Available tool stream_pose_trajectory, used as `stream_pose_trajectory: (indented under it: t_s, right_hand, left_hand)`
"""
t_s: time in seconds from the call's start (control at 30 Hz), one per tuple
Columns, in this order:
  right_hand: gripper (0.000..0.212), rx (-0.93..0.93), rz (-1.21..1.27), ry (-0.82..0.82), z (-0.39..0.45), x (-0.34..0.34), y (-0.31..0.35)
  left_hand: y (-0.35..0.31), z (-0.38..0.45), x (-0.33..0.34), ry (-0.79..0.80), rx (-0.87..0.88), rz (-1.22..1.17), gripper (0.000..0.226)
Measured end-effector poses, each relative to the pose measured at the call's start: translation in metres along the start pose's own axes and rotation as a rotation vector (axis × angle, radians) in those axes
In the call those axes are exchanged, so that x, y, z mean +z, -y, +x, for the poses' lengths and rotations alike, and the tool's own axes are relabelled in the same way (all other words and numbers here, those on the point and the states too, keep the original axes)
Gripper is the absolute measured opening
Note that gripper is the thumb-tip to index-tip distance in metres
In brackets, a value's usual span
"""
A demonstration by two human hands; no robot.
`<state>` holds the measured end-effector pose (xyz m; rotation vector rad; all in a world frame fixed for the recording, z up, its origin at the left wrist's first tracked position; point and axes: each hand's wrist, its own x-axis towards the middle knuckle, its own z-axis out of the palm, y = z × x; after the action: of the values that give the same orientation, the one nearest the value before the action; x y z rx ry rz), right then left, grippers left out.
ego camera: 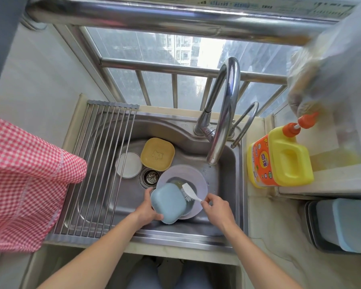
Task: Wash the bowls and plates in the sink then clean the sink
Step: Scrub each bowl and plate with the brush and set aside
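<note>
My left hand (147, 210) grips a light blue square bowl (168, 202), held bottom side up over the steel sink (104, 197). In my right hand (216, 207) I pinch the handle of a white dish brush (189, 191), whose bristles touch the bowl's right edge. Under the bowl lies a pale lilac plate (186, 174) with a grey dish on it. Further back in the basin a yellow square bowl (157, 156) lies upside down, and a small white round plate (128, 167) sits to its left. The drain strainer (151, 177) shows between them.
A chrome faucet (225, 113) arches over the basin's right side. A roll-up rack (100, 163) covers the sink's left part, with a red checked cloth (27, 180) beside it. A yellow and orange detergent bottle (279, 157) stands on the right counter. Stacked containers (346, 224) sit at right.
</note>
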<state>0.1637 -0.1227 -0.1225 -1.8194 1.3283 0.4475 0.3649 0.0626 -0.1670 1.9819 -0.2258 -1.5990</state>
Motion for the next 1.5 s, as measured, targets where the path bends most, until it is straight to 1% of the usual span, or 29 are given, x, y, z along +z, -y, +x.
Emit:
stream_pose_trajectory:
  t_s: [0.03, 0.1, 0.13, 0.23, 0.27, 0.37, 0.43, 0.47, 0.5, 0.6, 0.63, 0.67, 0.73, 0.8, 0.83, 0.93, 0.97, 1.07, 1.1, 1.2, 1.27, 1.3, 1.33, 1.37, 1.43, 1.5]
  right_hand:
    - [0.023, 0.000, -0.005, -0.007, -0.001, 0.000, 0.001]
    - [0.023, -0.001, -0.033, -0.023, 0.000, 0.001, 0.002]
    - [0.023, -0.006, -0.050, -0.028, 0.000, 0.001, 0.003]
    - [0.021, -0.044, -0.060, -0.020, 0.002, 0.002, 0.004]
    - [0.021, -0.065, -0.027, -0.014, 0.002, 0.002, 0.006]
    - [0.021, -0.189, 0.120, 0.040, -0.001, -0.003, 0.017]
    - [0.019, -0.288, 0.128, 0.095, -0.003, -0.005, 0.026]
    - [0.019, -0.296, 0.122, 0.092, -0.003, -0.006, 0.028]
    - [0.019, -0.264, 0.123, 0.057, -0.002, -0.006, 0.029]
    - [0.022, -0.083, 0.102, -0.091, 0.007, -0.009, 0.029]
    - [0.023, -0.075, 0.078, -0.102, 0.009, -0.011, 0.029]
    - [0.023, -0.095, 0.089, -0.083, 0.010, -0.013, 0.030]
    - [0.022, -0.193, 0.153, 0.021, 0.008, -0.017, 0.034]
    - [0.020, -0.271, 0.150, 0.098, 0.004, -0.019, 0.037]
    - [0.021, -0.259, 0.137, 0.081, 0.005, -0.019, 0.036]
    - [0.022, -0.143, 0.118, -0.046, 0.011, -0.020, 0.036]
    - [0.022, -0.149, 0.120, -0.036, 0.012, -0.019, 0.037]
    - [0.021, -0.258, 0.132, 0.100, 0.007, -0.018, 0.046]
    - [0.021, -0.254, 0.126, 0.092, 0.008, -0.018, 0.047]
    - [0.021, -0.130, 0.061, -0.047, 0.018, -0.020, 0.040]
    - [0.021, -0.128, 0.015, -0.049, 0.018, -0.017, 0.037]
    - [0.021, -0.162, 0.022, -0.005, 0.015, -0.014, 0.037]
    - [0.020, -0.210, 0.038, 0.053, 0.010, -0.008, 0.037]
    - [0.020, -0.251, 0.049, 0.106, 0.004, -0.002, 0.037]
    - [0.020, -0.273, 0.084, 0.138, -0.004, 0.007, 0.031]
    - [0.019, -0.207, 0.136, 0.094, -0.006, 0.012, 0.018]
  left_hand:
    - [-0.003, 0.002, 0.001, 0.007, -0.008, 0.015, 0.101]
    - [-0.010, 0.007, 0.004, -0.041, -0.043, 0.035, 0.097]
    - [-0.013, 0.011, 0.006, -0.075, -0.071, 0.013, 0.092]
    - [-0.028, 0.017, 0.009, -0.106, -0.173, -0.188, 0.058]
    - [-0.031, 0.021, 0.008, -0.116, -0.167, -0.195, 0.055]
    - [-0.035, 0.022, 0.007, -0.128, -0.078, -0.164, 0.055]
    - [-0.037, 0.021, 0.007, -0.132, 0.007, -0.173, 0.056]
    - [-0.039, 0.019, 0.008, -0.132, 0.051, -0.172, 0.057]
    - [-0.041, 0.017, 0.008, -0.134, 0.075, -0.167, 0.058]
    - [-0.041, 0.014, 0.005, -0.138, 0.123, -0.136, 0.057]
    - [-0.039, 0.015, 0.003, -0.143, 0.132, -0.120, 0.060]
    - [-0.039, 0.016, 0.002, -0.145, 0.142, -0.102, 0.063]
    - [-0.039, 0.016, -0.002, -0.139, 0.155, -0.079, 0.070]
    - [-0.039, 0.017, -0.005, -0.126, 0.154, -0.046, 0.072]
    - [-0.040, 0.016, -0.005, -0.117, 0.154, -0.046, 0.071]
    - [-0.042, 0.014, 0.000, -0.124, 0.151, -0.076, 0.063]
    - [-0.041, 0.014, 0.001, -0.132, 0.146, -0.083, 0.062]
    - [-0.038, 0.017, 0.001, -0.162, 0.150, -0.104, 0.062]
    - [-0.036, 0.017, 0.001, -0.167, 0.151, -0.101, 0.062]
    - [-0.034, 0.014, 0.003, -0.185, 0.147, -0.106, 0.059]
    - [-0.030, 0.016, 0.006, -0.195, 0.127, -0.150, 0.047]
    - [-0.029, 0.017, 0.008, -0.213, 0.082, -0.199, 0.036]
    - [-0.028, 0.018, 0.010, -0.238, 0.009, -0.269, 0.026]
    - [-0.027, 0.018, 0.011, -0.258, -0.078, -0.351, 0.021]
    - [-0.023, 0.020, 0.012, -0.266, -0.219, -0.497, 0.022]
    - [-0.020, 0.021, 0.011, -0.249, -0.267, -0.566, 0.024]
